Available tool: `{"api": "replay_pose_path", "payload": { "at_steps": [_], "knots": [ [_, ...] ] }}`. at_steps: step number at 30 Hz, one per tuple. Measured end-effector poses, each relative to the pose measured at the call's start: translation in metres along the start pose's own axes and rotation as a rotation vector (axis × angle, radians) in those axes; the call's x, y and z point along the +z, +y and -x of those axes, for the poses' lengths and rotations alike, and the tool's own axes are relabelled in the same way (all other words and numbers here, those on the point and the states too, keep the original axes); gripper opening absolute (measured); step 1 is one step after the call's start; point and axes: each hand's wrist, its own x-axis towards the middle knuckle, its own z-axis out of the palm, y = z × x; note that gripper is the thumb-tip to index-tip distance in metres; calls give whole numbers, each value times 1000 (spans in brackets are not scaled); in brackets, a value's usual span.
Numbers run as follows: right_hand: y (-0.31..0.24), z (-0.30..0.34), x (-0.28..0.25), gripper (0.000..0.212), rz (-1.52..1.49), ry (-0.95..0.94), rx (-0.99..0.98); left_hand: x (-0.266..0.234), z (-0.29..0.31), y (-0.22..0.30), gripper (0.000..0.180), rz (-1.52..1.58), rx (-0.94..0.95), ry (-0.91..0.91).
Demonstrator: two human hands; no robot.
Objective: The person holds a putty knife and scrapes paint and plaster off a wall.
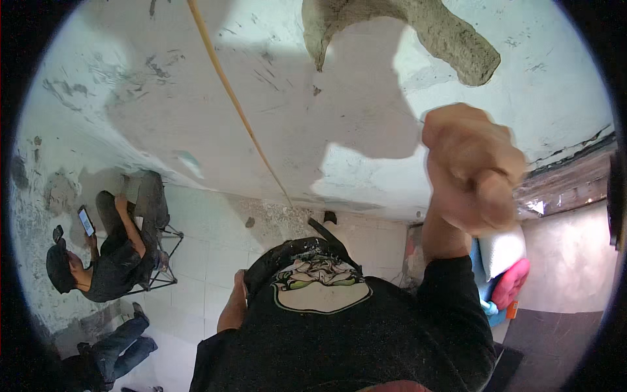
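My right hand (473, 166) is raised in front of the pale wall (353, 111), its fingers curled into a fist and slightly smeared by motion. Whatever it holds, if anything, is hidden. Just above that hand, a thick curved band of wet grey mortar (450, 46) clings to the wall. My left hand (240, 284) hangs low beside my waist. Its fingers are hidden behind my black shirt (320, 340), so neither their shape nor anything in them shows.
A thin yellowish strip (238, 111) runs down the wall. At left a person (111, 255) sits on a folding stool with a phone (85, 221); another person's legs (124, 346) show below. Cushions (506, 268) are piled at right, under a worn ledge (568, 183). Pale tiles (196, 261) cover the floor.
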Motion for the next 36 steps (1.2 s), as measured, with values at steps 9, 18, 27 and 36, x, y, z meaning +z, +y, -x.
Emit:
{"api": "replay_pose_path", "payload": {
  "at_steps": [9, 18, 27, 36],
  "knots": [
    [53, 57, 6, 30, 119, -58, 492, -18, -38, -50, 22, -678, 345, 31],
    [10, 39, -6, 38, 21, 54, 15, -11, 10, -14, 25, 65, -151, 66],
    [12, 37, -4, 34, 186, 10, 150, -7, 10, 27, 21, -447, 191, -140],
    [8, 32, 3, 34, 149, 61, 65, -2, -13, 3, 21, -601, 276, -4]
  ]
}}
